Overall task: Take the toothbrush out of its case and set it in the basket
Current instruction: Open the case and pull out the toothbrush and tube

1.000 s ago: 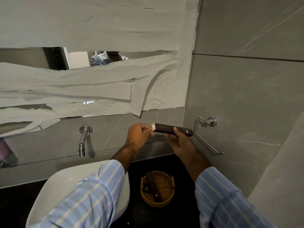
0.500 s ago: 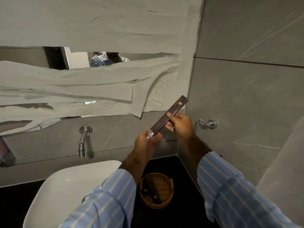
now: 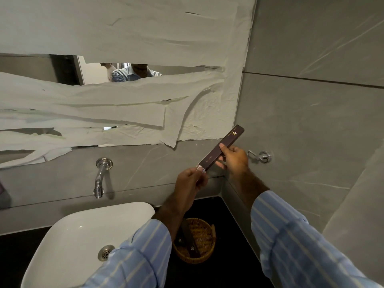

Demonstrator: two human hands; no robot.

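A second ago the case lay nearly level between the hands; it is now tilted steeply, far end up toward the mirror. The right hand has risen with it, and the left hand has dropped to pinch the white flap at its lower end.

White basin w/ steel drain sits on dark desk, lower left. Chrome tap juts from grey wall above it. Mirror mostly covered w/ torn paper strips. Chrome holder fixed to right-hand wall.
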